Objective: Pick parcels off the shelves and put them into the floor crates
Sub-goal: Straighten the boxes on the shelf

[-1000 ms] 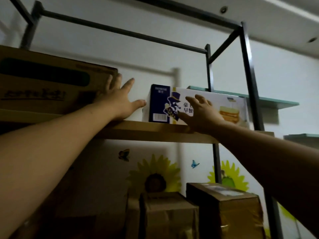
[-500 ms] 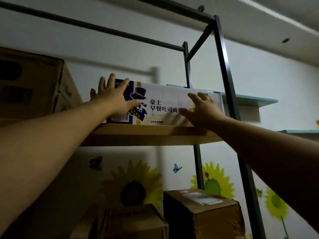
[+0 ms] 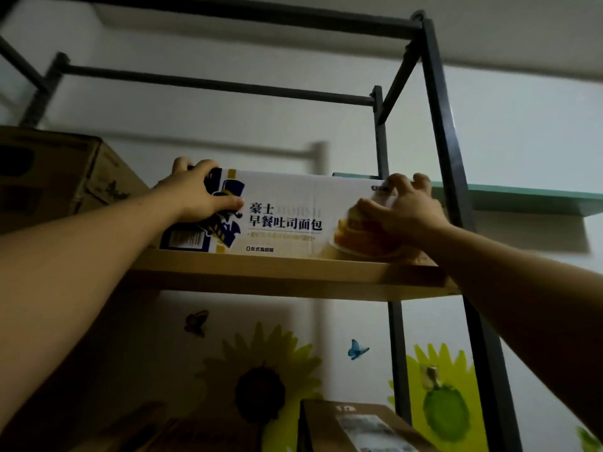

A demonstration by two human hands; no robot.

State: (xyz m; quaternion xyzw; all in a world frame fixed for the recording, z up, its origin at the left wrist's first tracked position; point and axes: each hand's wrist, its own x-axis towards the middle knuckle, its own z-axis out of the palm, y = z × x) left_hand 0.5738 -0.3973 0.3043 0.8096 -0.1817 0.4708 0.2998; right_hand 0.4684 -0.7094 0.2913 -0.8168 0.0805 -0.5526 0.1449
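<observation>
Toast-bread carton (image 3: 287, 213), wooden shelf (image 3: 277, 275), 12 o'clock overhead: long axis 9-to-3; left hand (image 3: 199, 197) clamps 9 o'clock end, right hand (image 3: 401, 213) clamps 3 o'clock end, equally near

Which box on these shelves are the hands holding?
The white printed box, its ends gripped by left hand and right hand; the brown cartons aren't held.

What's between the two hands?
Only the printed front of the white bread box, gripped at its ends by left hand and right hand; head view.
</observation>
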